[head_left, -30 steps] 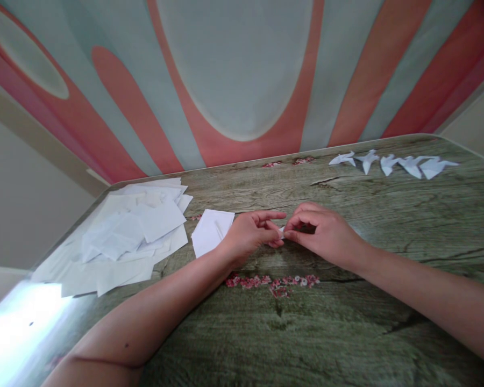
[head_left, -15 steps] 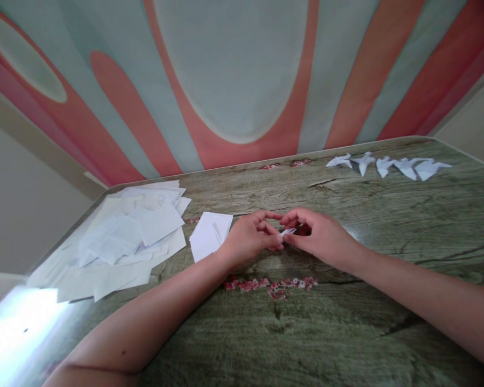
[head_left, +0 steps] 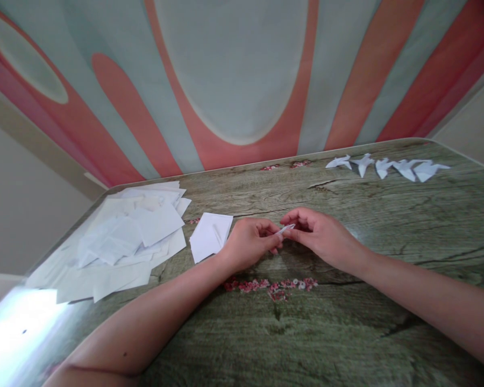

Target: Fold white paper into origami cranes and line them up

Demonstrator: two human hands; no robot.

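Heap of loose, overlapping white paper sheets (head_left: 123, 236) on the left of the grey-green wood-grain tabletop (head_left: 306, 338). Next, a small flat stack of white paper (head_left: 204, 244), topped with a thin pale strip (head_left: 218, 235). Just beside it, the left hand (head_left: 252, 239): fingers curled, thumb and forefinger clamped on the left end of a narrow, pointed piece of folded white paper (head_left: 287, 229), between the 2 hands. Then the right hand (head_left: 322, 234), fingers curved, gap visible behind the fingertips, thumb at the piece's right end; impossible to tell whether pinching or merely touching. Farther right, near the back edge, a row of 5 small white folded-paper bird shapes (head_left: 383, 167).
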